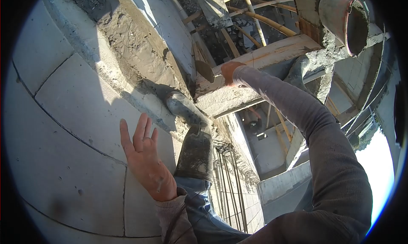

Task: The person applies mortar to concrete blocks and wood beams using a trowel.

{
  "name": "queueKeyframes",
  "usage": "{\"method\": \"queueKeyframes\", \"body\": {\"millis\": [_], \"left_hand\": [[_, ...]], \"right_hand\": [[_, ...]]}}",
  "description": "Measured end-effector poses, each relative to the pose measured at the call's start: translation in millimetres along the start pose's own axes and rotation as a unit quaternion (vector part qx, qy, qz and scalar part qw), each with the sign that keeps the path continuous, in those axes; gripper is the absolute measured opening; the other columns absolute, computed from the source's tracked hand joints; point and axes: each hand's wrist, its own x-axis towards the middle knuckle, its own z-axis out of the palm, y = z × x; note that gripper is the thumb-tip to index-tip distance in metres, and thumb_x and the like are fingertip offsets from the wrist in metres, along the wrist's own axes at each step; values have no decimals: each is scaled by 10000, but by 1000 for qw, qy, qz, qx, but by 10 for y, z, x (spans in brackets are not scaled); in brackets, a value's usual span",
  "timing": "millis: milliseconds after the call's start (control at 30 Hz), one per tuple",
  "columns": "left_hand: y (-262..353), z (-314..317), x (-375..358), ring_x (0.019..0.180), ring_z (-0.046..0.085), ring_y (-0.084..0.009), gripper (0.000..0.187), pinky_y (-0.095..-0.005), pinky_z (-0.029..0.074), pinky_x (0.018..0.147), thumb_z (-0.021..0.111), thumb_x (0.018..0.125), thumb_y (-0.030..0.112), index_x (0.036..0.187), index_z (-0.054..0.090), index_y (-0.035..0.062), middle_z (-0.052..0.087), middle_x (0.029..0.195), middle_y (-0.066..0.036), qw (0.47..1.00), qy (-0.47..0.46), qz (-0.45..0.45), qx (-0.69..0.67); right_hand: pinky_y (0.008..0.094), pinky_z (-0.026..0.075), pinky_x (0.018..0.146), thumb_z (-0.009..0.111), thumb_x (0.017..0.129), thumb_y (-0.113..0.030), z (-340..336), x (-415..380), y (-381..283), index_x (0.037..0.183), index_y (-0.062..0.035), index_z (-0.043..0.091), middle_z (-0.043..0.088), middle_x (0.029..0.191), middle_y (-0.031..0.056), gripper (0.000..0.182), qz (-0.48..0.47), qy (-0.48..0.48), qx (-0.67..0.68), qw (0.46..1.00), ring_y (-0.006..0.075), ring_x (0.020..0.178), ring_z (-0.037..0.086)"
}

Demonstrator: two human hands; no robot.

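Observation:
My left hand (146, 163) is raised with its fingers spread, holding nothing, in front of the pale block wall (76, 103). My right hand (231, 73) is closed around the handle of a trowel, which the fist hides. The dark, rounded trowel blade (205, 71) points left, beside a board-edged beam (238, 91). Left of the blade, wet grey concrete (136, 48) fills a long channel along the wall top, its surface rough and partly in shadow. My muddy boot (185, 105) stands at the near end of that concrete.
A mortar-caked bucket (338, 20) lies tilted on the beam at upper right. Wooden poles (255, 16) cross a deep opening beyond it. Steel bars (231, 188) run down below my boots. Another person (254, 122) is partly visible far below.

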Motion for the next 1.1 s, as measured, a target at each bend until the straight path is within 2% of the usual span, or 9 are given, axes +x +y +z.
{"method": "queueKeyframes", "body": {"millis": [67, 300, 333, 433, 567, 667, 733, 933, 1100], "left_hand": [[0, 17, 14, 1420, 425, -398, 861, -517, 346, 1183, 608, 998, 439, 1568, 171, -37, 479, 1463, -298, 1000, -7, 1, 1], [-67, -15, 1, 1417, 425, -410, 839, -520, 356, 1176, 609, 1001, 412, 1567, 180, -36, 466, 1467, -316, 1000, -14, -12, 10], [-69, -20, -2, 1418, 424, -412, 835, -520, 355, 1177, 609, 1002, 405, 1566, 181, -37, 465, 1468, -316, 1000, -17, -4, 2], [15, 13, 0, 1420, 420, -414, 831, -520, 353, 1179, 597, 1008, 393, 1568, 164, -42, 466, 1468, -315, 1000, -7, -11, -8], [47, -1, 14, 1424, 415, -413, 821, -517, 351, 1180, 571, 1023, 395, 1569, 146, -45, 463, 1473, -309, 1000, -15, 6, -12], [49, 39, 14, 1424, 415, -406, 818, -507, 352, 1180, 553, 1033, 400, 1570, 128, -45, 464, 1476, -299, 1000, -2, -3, -23], [55, 36, 7, 1421, 419, -400, 819, -501, 351, 1181, 542, 1038, 412, 1571, 121, -46, 466, 1475, -291, 1000, -8, 3, -29], [90, 83, -15, 1411, 430, -391, 819, -498, 356, 1176, 539, 1040, 410, 1573, 114, -44, 478, 1467, -275, 1000, -9, 1, -17], [49, 144, -57, 1417, 422, -385, 798, -500, 335, 1184, 562, 1036, 332, 1582, 107, -32, 472, 1471, -270, 998, -31, -4, -49]], "right_hand": [[455, 573, 893, 699, 843, -145, 12, 407, 87, 1105, -21, 744, 739, 1112, 185, 294, 37, 17, 23, 999, 340, 1059, 715], [452, 584, 885, 723, 868, -171, 415, 1029, -401, 1197, -66, 724, 721, 1224, 107, 346, -49, 60, -38, 996, 300, 1119, 700], [456, 596, 853, 712, 876, -160, 467, 974, -474, 1204, -88, 732, 722, 1229, 98, 337, -84, 99, -49, 990, 296, 1124, 702], [455, 598, 853, 730, 868, -173, 331, 358, -665, 1206, -94, 731, 728, 1206, 106, 347, -54, 27, -45, 997, 291, 1110, 707], [452, 600, 843, 753, 842, -194, 335, 167, -679, 1194, -95, 737, 736, 1176, 112, 366, -71, 59, -40, 995, 293, 1085, 713], [450, 601, 833, 756, 825, -244, 105, -56, -854, 1166, -100, 750, 743, 1154, 103, 370, -115, -42, -74, 990, 284, 1058, 721], [443, 602, 772, 772, 813, -209, 104, -36, -1068, 1002, -14, 779, 760, 931, 159, 272, -142, -54, -95, 984, 312, 918, 747], [446, 606, 808, 805, 754, -267, 454, -83, -1182, 1057, -96, 786, 759, 1074, 120, 348, -104, -30, -17, 994, 308, 1001, 736], [453, 607, 813, 827, 718, -231, 499, -254, -1124, 1062, -73, 781, 750, 1074, 165, 382, -102, -13, 37, 994, 322, 1013, 733]]}}
